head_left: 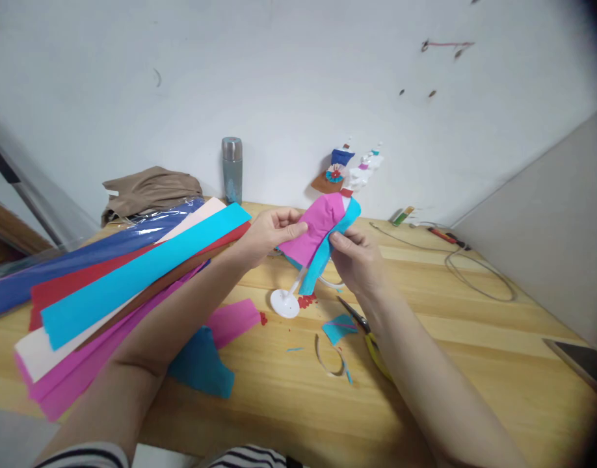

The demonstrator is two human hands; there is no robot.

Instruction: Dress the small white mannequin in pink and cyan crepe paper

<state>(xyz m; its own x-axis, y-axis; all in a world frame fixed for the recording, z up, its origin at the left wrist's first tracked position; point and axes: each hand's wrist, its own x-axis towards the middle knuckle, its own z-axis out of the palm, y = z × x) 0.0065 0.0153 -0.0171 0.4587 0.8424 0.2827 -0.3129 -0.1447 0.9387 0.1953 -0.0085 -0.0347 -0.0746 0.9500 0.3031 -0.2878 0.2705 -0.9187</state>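
Note:
A small white dress-form mannequin (359,177) stands tilted on a thin stem with a round white base (285,303). Around its lower part hang a pink crepe paper piece (315,227) and a blue crepe paper strip (317,265). My left hand (274,234) pinches the pink paper's left edge between thumb and fingers. On the other side, my right hand (358,260) is closed on the blue strip, thumb in front and its other fingers partly hidden. Just behind are more small figures, one in a brown and dark blue paper dress (335,172).
Coloured paper strips (147,276) lie under and beside my left forearm. Yellow-handled scissors (374,351) sit by my right wrist, near blue scraps (338,328) and red bits (305,301). A thermos (232,170) and brown cloth (152,192) stand at the back; a cable (478,279) lies right.

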